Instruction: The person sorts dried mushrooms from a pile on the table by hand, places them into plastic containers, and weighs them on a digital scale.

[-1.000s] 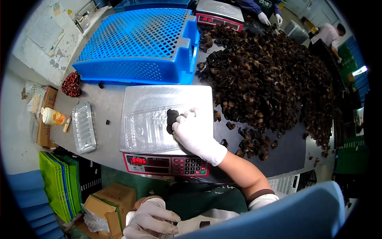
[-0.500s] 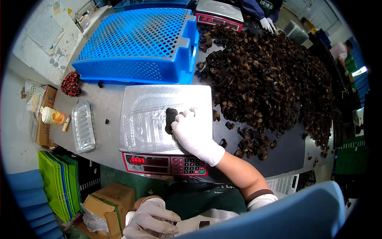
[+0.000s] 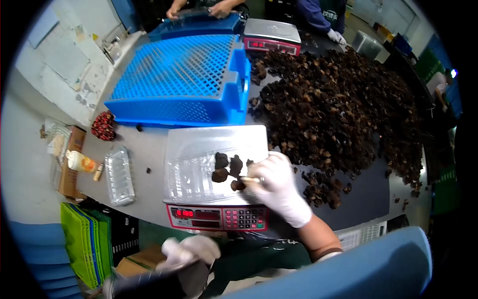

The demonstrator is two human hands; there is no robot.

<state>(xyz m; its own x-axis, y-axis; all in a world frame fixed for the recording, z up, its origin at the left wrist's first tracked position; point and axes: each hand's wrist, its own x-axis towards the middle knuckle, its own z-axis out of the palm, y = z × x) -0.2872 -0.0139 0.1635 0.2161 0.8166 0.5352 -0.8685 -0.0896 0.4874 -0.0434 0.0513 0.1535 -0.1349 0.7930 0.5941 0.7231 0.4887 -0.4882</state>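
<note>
My right hand, in a white glove, is at the right side of a clear plastic tray on a scale. Its fingers are curled in, closed on a dark wood ear mushroom; a pale strip shows at the fingertips. Several loose dark pieces lie on the tray beside them. My left hand, gloved too, is low in front of my body and smeared by motion. Just below it is a blurred dark object whose kind I cannot make out.
A large heap of wood ear mushrooms covers the table's right side. An upturned blue crate stands behind the scale. To the left lies another clear tray. Across the table are a second scale, a person's bare hands and another's gloved hands.
My right hand has shifted right across the tray, where the dark clump now shows as several separate pieces. The scale's digits differ. My left hand has risen, and the dark object has appeared below it.
</note>
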